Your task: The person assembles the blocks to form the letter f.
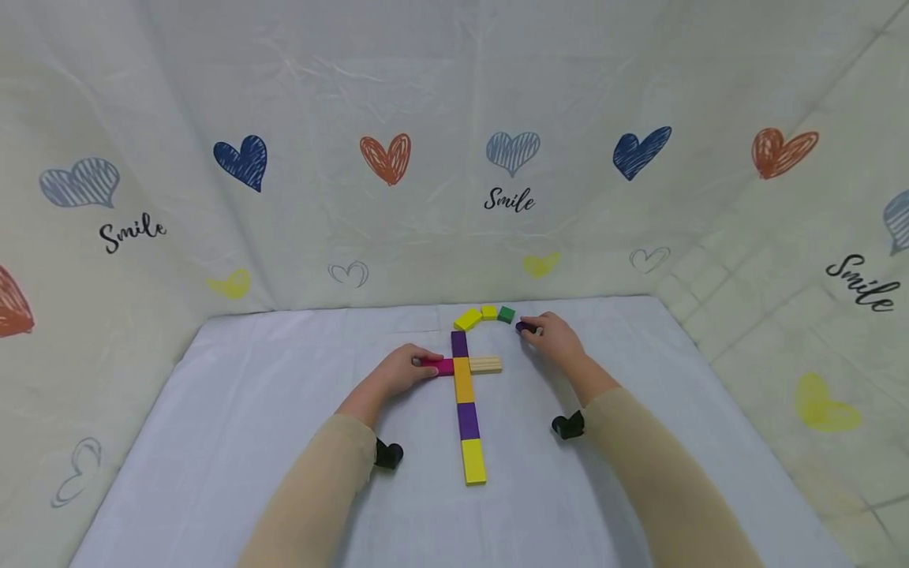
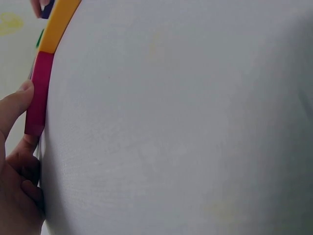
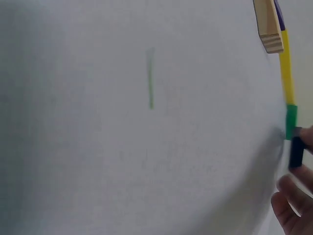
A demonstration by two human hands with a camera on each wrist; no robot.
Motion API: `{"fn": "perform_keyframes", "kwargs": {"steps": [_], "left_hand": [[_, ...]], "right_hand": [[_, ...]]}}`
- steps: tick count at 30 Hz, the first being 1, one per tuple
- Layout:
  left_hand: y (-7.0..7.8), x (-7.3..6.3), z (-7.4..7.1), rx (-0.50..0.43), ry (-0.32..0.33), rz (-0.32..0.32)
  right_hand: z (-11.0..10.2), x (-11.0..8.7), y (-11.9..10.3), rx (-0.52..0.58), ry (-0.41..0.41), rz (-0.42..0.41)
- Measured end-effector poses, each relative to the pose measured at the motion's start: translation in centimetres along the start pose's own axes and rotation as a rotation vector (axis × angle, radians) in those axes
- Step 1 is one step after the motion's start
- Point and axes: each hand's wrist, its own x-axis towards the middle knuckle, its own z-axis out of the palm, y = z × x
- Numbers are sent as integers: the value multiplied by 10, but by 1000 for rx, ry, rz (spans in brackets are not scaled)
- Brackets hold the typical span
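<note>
My left hand (image 1: 402, 369) pinches the magenta wooden block (image 1: 445, 367), thumb along its side and a finger by its end. That block meets the left side of an orange block (image 1: 463, 380). At the back right, my right hand (image 1: 556, 338) holds a small dark block (image 3: 296, 152) between thumb and fingers. A green block (image 1: 506, 315) is beside it, and two yellow blocks, one a small yellow block (image 1: 489, 312), continue leftward in a curve. A purple block (image 1: 459, 344) stands between this curve and the orange block.
Below the orange block, another purple block (image 1: 469, 421) and a long yellow block (image 1: 473, 462) carry the line toward me. A plain ridged wooden block (image 1: 486, 364) juts right. White cloth (image 1: 284, 379) covers the table, with a printed heart curtain (image 1: 440, 95) behind.
</note>
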Motion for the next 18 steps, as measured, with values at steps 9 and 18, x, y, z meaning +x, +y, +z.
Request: {"fn": "perform_keyframes", "kwargs": {"steps": [9,18], "left_hand": [[-1,2,2,8,4,1],[0,1,1,-1,3,-15]], "right_hand": [[7,3,-2,-47,18,-11],[8,2,-9,-57,34,-6]]}}
